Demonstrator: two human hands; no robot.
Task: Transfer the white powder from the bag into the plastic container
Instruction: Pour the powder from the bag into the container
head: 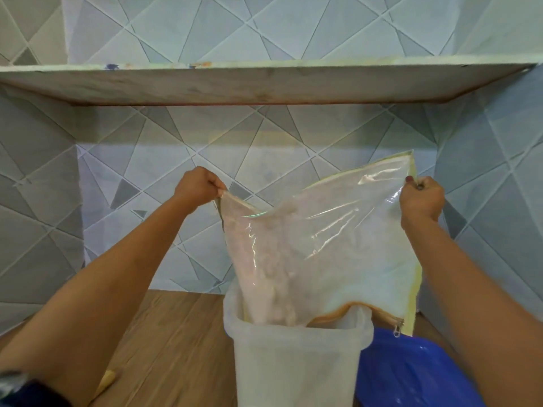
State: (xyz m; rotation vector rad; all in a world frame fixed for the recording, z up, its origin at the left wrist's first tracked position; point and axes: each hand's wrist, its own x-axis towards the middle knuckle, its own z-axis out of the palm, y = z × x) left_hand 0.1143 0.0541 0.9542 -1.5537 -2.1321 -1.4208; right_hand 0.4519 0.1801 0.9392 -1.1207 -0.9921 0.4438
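Observation:
A clear plastic bag (pixel 329 239) with yellow-edged seams and a zipper hangs upside down over a translucent white plastic container (pixel 296 365). My left hand (pixel 198 186) pinches the bag's upper left corner. My right hand (pixel 421 198) grips its upper right corner, held higher. The zippered mouth rests in the container's opening, and white powder (pixel 273 295) slides down the bag's left side into it. The container stands upright on the wooden counter.
A blue lid or bowl (pixel 411 374) lies right of the container, partly under my right forearm. A stone shelf (pixel 264 83) juts from the tiled wall above. A small yellowish object (pixel 107 380) lies on the wooden counter (pixel 176 333) near my left arm.

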